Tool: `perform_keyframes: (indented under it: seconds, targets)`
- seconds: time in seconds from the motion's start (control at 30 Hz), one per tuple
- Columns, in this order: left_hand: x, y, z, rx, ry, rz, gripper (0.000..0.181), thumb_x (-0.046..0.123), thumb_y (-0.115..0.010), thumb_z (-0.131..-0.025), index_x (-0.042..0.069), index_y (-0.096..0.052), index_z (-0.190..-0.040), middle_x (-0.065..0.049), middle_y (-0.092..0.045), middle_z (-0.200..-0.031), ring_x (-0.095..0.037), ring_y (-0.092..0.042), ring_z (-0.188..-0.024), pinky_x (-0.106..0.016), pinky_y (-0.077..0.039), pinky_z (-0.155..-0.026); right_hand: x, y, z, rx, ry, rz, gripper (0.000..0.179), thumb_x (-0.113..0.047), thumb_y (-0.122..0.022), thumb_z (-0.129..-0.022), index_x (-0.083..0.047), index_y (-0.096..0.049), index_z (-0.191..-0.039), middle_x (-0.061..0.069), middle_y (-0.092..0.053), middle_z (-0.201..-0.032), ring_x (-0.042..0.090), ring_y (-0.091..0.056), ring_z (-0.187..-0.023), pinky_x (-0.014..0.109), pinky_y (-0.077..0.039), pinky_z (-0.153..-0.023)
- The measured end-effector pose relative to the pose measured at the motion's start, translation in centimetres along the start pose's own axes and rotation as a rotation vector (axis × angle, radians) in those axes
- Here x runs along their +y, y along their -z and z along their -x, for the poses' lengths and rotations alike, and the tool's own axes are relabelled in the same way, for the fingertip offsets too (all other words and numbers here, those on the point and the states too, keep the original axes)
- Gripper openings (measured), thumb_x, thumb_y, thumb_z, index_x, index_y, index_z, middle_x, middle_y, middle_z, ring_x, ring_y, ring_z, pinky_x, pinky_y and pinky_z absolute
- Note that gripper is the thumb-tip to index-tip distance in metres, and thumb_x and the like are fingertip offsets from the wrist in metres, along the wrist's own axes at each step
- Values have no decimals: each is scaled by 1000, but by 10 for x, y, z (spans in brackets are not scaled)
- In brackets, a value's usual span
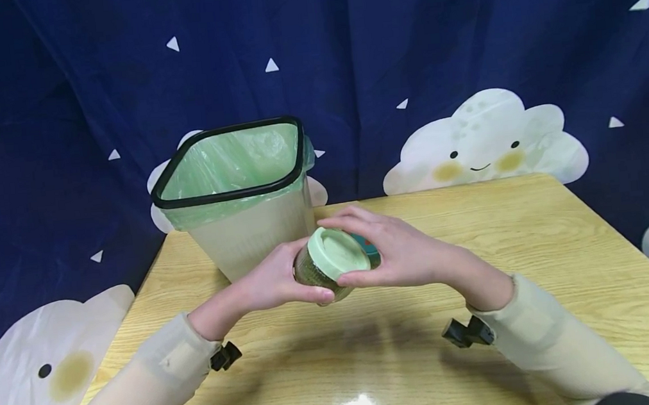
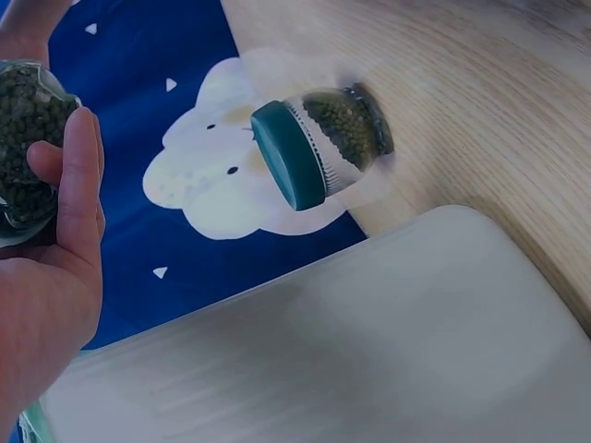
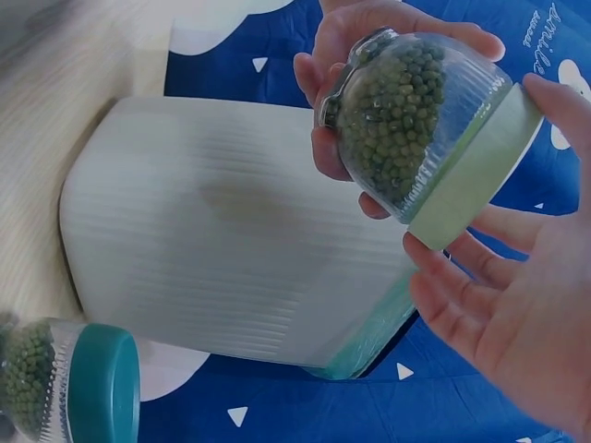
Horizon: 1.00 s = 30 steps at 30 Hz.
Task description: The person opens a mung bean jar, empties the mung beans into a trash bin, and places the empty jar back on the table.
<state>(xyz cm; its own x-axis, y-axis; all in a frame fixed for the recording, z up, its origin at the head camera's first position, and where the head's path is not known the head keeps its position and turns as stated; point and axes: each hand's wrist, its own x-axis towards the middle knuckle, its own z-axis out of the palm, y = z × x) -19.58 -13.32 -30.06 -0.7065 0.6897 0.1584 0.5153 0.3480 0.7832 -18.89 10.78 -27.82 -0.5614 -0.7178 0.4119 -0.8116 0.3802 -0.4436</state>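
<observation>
A clear jar [image 3: 392, 115] of small green beans, probably mung beans, hangs tilted above the table. My left hand [image 1: 276, 279] grips its glass body, with the thumb along the near side. Around the pale green lid [image 1: 340, 252] curl the thumb and fingers of my right hand [image 1: 401, 250]. The lid sits on the jar's mouth. Behind my right hand, a second jar [image 2: 342, 129] of green beans stands upright on the table with its teal lid [image 3: 103, 383] on; the hand hides most of it in the head view.
A white bin [image 1: 252, 234] with a black rim and green liner stands at the table's back left, just behind my left hand. The wooden table [image 1: 494, 226] extends to the right. A dark blue curtain [image 1: 334, 47] with clouds and triangles hangs behind.
</observation>
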Motion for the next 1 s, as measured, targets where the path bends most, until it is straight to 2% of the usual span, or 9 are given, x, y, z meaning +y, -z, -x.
perform_keyframes:
  seconds: [0.3, 0.5, 0.73, 1.0]
  targets:
    - [0, 0, 1, -2, -1, 6, 55, 25, -82, -73, 7, -58, -119, 1, -66, -100, -16, -62, -91, -34, -51, -81, 1, 1, 1, -20, 29, -13, 71, -37, -74, -85, -15, -43, -145, -3, -45, -137, 12, -51, -114, 36, -46, -92]
    - [0, 1, 1, 12, 8, 13, 57, 23, -83, -73, 6, -57, -121, 0, -66, -101, -17, -62, -92, -34, -51, -82, 0, 1, 0, -15, 14, 1, 75, -43, -74, -84, -18, -41, -147, -4, -42, -142, 14, -50, -119, 39, -45, -94]
    - [0, 5, 1, 30, -10, -4, 60, 23, -82, -73, 4, -57, -123, 0, -66, -103, -17, -61, -93, -35, -51, -84, -3, 4, -4, 41, -22, 14, 74, -44, -75, -83, -18, -44, -145, -8, -45, -137, 12, -52, -114, 38, -48, -88]
    - [0, 5, 0, 2, 4, 17, 57, 23, -82, -74, 6, -57, -122, 0, -66, -103, -17, -62, -92, -35, -51, -82, -6, 4, -8, 29, -74, 37, 74, -49, -76, -80, -20, -47, -142, -7, -50, -124, 9, -54, -102, 33, -49, -81]
